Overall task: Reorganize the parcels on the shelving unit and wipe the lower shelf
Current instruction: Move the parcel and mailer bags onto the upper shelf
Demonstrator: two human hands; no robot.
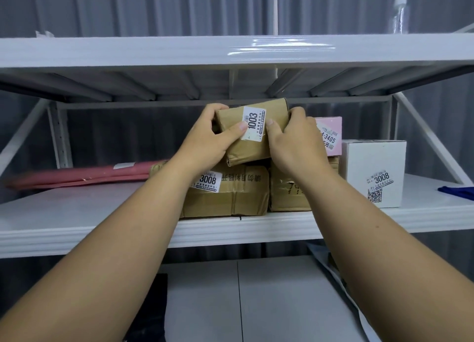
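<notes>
Both hands clasp a small brown cardboard parcel labelled 1003 [252, 134], left hand [209, 139] on its left end, right hand [295, 141] on its right, atop two larger brown cardboard parcels [230, 193] on the white metal shelf [77, 228].

A grey corrugated metal wall [128, 8] backs the white steel racking, light glinting off its glossy upper shelf [282, 48], pale floor tiles [269, 303] below.

My right hand [295, 141] covers part of the pink box [331, 134]; blue cloth [459, 191] cut off at right edge.
</notes>
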